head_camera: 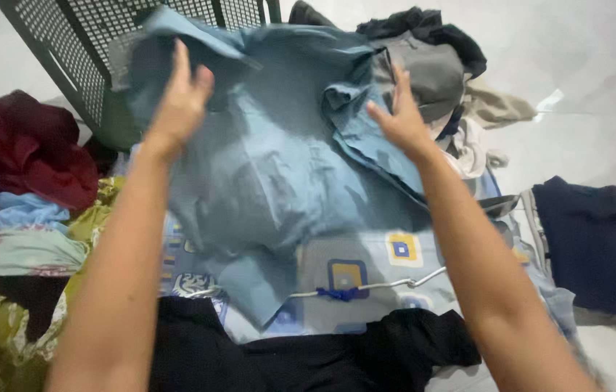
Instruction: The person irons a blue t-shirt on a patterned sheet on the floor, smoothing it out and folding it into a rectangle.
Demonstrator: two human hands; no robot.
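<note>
A crumpled light blue shirt [272,160] is lifted in front of me, blurred by motion. My left hand [179,101] grips its upper left part near the collar. My right hand [401,116] holds its upper right part, fingers half spread against the cloth. The shirt's lower edge hangs down onto a patterned blue sheet [388,254] with square prints. A white cord with a blue knot [337,293] lies across that sheet.
A dark mesh laundry basket [68,51] lies tipped at the upper left. A pile of grey, black and beige clothes [431,65] sits behind the shirt. Dark red and green clothes [25,152] lie left. A folded navy garment [598,247] rests right. Black cloth [308,356] lies nearest me.
</note>
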